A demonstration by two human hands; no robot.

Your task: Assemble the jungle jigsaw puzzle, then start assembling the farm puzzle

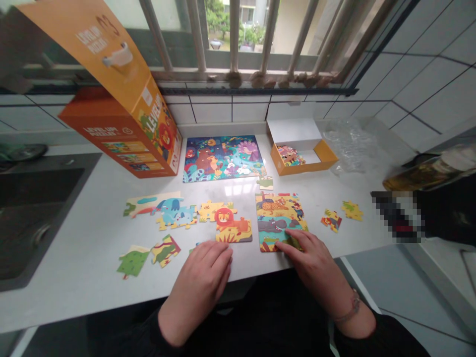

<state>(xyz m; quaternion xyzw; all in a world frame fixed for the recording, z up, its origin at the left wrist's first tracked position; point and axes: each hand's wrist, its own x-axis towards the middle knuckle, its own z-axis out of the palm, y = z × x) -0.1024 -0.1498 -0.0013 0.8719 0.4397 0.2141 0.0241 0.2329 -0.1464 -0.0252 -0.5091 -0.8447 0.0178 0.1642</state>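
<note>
My right hand [314, 258] rests its fingertips, spread apart, on the lower right of a joined puzzle section [273, 224] with a leopard, a hippo and a crocodile. My left hand [204, 272] lies on the counter with its fingers side by side, just below a lion section [233, 228]. A bluish piece [193, 246] shows partly behind that hand. Joined to the lion's upper left are yellow pieces [210, 210]. Farther left lies an elephant section [174, 213]. Loose pieces include a green one [133, 261], a striped one [165, 250] and a small lion one [330, 220].
A completed dark forest puzzle [223, 157] lies at the back. An open yellow box [323, 156] holds more pieces, beside crumpled clear plastic [351, 146]. The tall orange puzzle box [122, 139] stands at left, near a sink [40, 223]. A bottle [427, 171] is at right.
</note>
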